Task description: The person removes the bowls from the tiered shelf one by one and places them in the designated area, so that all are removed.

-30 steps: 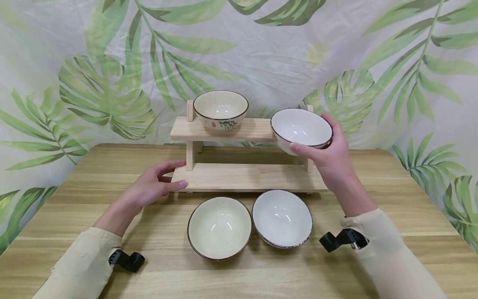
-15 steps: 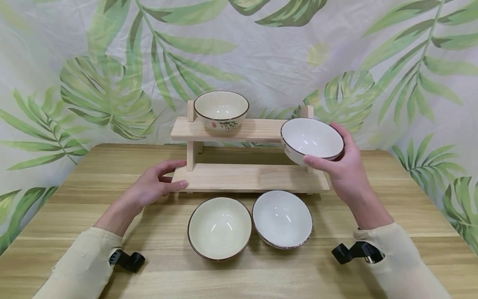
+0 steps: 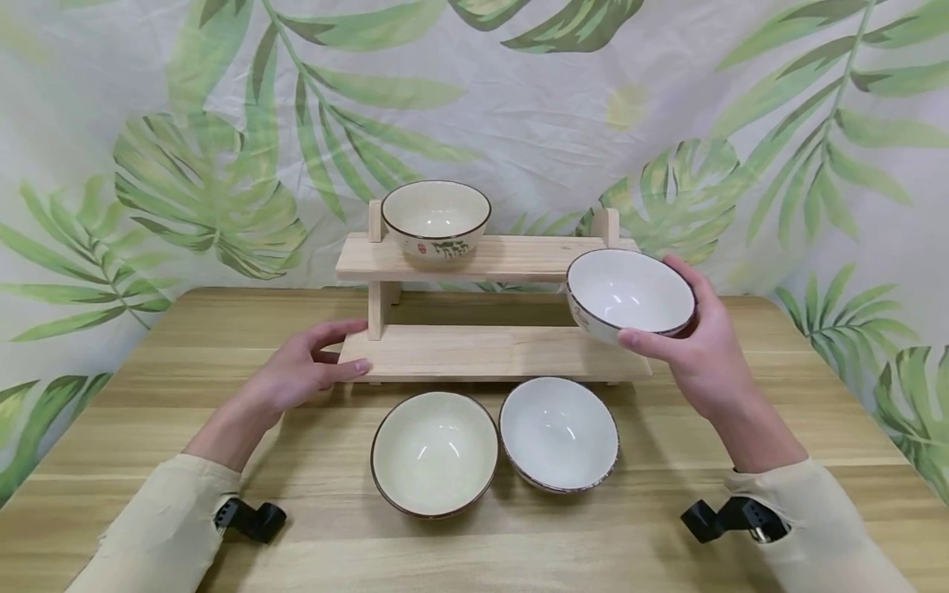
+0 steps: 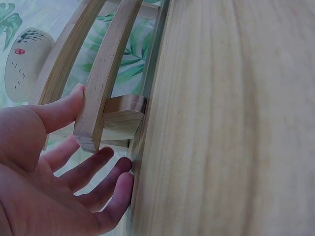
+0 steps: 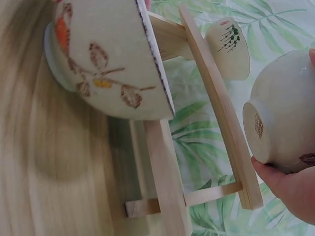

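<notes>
The right hand (image 3: 693,346) is curled around a white round ceramic bowl (image 3: 630,294), at 3 o'clock of the two-tier pale wooden rack (image 3: 489,350). The left hand (image 3: 300,371), fingers relaxed, steadies the rack's 9 o'clock end. Keeping the bowl level and well clear of the shelf edge seems wise.

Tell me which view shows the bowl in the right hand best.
The head view: the held bowl shows whole, with the right hand gripping its rim beside the wooden rack. The right wrist view shows only its underside and foot. The left wrist view does not show it.

2 bowls (image 3: 495,441) crowd the table (image 3: 778,395) before the rack (image 3: 489,350).
</notes>
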Available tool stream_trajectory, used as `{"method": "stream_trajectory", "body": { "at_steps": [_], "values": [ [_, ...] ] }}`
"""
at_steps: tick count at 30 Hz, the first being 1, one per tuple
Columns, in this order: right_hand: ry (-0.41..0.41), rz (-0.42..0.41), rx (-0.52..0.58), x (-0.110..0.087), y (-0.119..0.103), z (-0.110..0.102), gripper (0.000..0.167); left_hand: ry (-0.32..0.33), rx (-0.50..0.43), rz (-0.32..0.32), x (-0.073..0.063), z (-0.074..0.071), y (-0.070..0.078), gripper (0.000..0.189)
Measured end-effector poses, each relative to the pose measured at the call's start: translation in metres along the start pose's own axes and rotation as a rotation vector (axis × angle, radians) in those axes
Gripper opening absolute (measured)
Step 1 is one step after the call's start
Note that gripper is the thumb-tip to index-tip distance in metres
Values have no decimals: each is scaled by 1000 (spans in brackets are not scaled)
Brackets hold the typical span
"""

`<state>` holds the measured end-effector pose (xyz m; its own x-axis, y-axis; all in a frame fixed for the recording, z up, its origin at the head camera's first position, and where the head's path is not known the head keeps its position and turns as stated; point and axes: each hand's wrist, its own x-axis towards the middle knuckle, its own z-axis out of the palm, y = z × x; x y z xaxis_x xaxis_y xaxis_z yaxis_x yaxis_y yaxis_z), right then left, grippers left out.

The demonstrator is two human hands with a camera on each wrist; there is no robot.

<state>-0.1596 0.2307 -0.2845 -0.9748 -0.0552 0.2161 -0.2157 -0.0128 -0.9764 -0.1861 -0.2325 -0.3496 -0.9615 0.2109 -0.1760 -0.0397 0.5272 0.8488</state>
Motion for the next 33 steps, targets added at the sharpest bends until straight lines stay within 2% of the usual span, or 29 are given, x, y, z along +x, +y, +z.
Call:
{"method": "stream_trajectory", "body": {
  "at_steps": [13,25,33],
  "values": [
    [-32,-34,-70,-21,18,-22,98,-4,-2,-18,1,2,2,80],
    [-128,-79,65,-41,38,-35,98,2,4,-22,-1,1,2,80],
    [-176,-106,113,-53,48,-50,103,2,2,-18,-1,1,2,79]
  ]
}}
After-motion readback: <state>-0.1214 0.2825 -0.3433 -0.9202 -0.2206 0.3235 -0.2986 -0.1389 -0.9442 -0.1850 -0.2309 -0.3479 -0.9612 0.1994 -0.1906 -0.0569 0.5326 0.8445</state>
